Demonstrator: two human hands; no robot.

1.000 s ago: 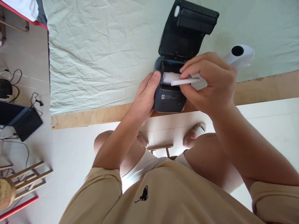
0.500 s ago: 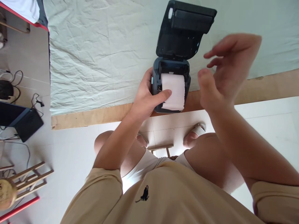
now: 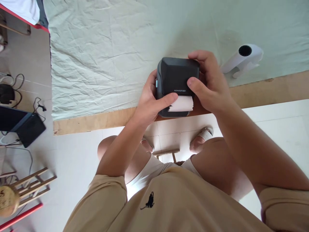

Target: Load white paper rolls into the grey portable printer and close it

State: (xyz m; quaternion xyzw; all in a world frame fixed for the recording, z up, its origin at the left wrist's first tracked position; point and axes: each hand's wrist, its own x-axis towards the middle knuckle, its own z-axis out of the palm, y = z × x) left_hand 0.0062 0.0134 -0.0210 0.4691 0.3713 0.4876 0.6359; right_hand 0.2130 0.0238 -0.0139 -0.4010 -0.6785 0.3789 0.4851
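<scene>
A black label printer [image 3: 177, 74] with its lid down sits at the table's front edge. White label paper [image 3: 182, 103] sticks out of its front below the lid, the end ragged. My left hand [image 3: 154, 98] grips the printer's left side, the thumb over the paper's left part. Around the right side wraps my right hand [image 3: 209, 82], its thumb pressed on the lid and its fingers at the back corner. The inside of the printer is hidden by the lid.
A white roll [image 3: 238, 59] with a dark core end rests on the green cloth [image 3: 103, 54], right of my right hand. The wooden table edge [image 3: 96, 125] runs across the front. At left on the floor are a wooden stool [image 3: 31, 187], a black box [image 3: 30, 129] and cables.
My right hand has come left onto the printer, and the lid has swung from raised to down over the paper roll. The white roll at right has come into view.
</scene>
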